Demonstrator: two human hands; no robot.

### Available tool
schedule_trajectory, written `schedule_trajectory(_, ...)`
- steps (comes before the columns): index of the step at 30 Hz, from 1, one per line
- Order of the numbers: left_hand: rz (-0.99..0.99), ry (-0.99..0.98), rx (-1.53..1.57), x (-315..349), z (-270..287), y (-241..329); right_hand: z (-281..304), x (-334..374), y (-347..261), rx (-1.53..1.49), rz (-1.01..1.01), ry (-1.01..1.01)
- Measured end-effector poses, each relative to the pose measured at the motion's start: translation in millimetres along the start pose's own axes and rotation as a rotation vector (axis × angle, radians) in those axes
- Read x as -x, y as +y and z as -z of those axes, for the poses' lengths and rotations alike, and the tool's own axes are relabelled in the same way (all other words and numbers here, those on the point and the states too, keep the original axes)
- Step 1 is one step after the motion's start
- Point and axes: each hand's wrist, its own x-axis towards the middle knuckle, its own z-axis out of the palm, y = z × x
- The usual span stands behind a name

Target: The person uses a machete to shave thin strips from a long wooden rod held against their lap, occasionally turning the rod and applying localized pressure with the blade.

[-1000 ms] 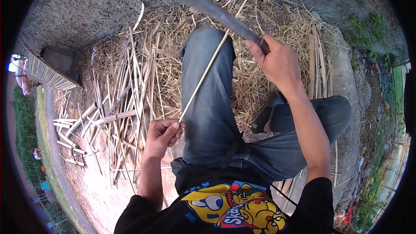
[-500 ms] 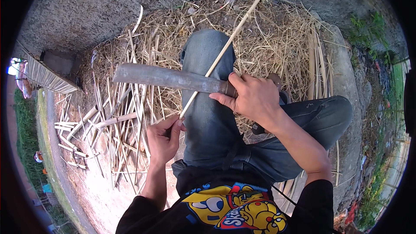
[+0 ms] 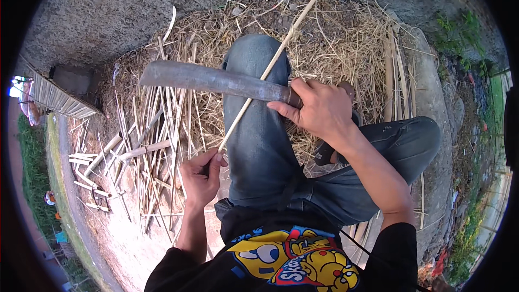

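Observation:
A long pale bamboo strip [image 3: 294,28] slants across my raised knee, its far end reaching up toward the wall. Pinched at its near end, it sits between the thumb and fingers of my left hand [image 3: 201,177]. My right hand [image 3: 323,109] is wrapped round the dark handle of a machete [image 3: 211,79], whose broad grey blade points left. The blade lies over the strip above the knee and hides a short part of it. The handle's butt shows beyond my fingers.
A heap of thin shavings [image 3: 346,59] spreads around my legs. Split bamboo strips [image 3: 157,184] lie in a loose pile at the left, with a wooden-handled tool [image 3: 145,150] among them. More strips [image 3: 399,75] lie at the right. A rough grey wall [image 3: 119,11] stands ahead.
My left hand has drawn the strip slightly down and to the left. The machete has shifted up a little with my right hand, its blade still across the strip.

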Motion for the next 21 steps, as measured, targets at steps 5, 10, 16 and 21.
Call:
schedule_trajectory(5,-0.064,0.053,0.069,15.8,10.4,-25.6,30.3,-33.4,89.2,-0.041,-0.416,0.069)
schedule_trajectory(10,-0.093,0.045,-0.103,7.2,5.8,-12.1,22.2,-19.2,52.8,-0.201,-0.308,-0.056)
schedule_trajectory(16,-0.239,0.171,-0.346,1.8,-2.5,-1.9,-1.4,7.7,-6.0,-0.001,0.028,0.031)
schedule_trajectory(21,-0.298,0.229,-0.332,8.0,0.7,-10.3,24.4,-27.2,63.2,-0.059,-0.298,0.064)
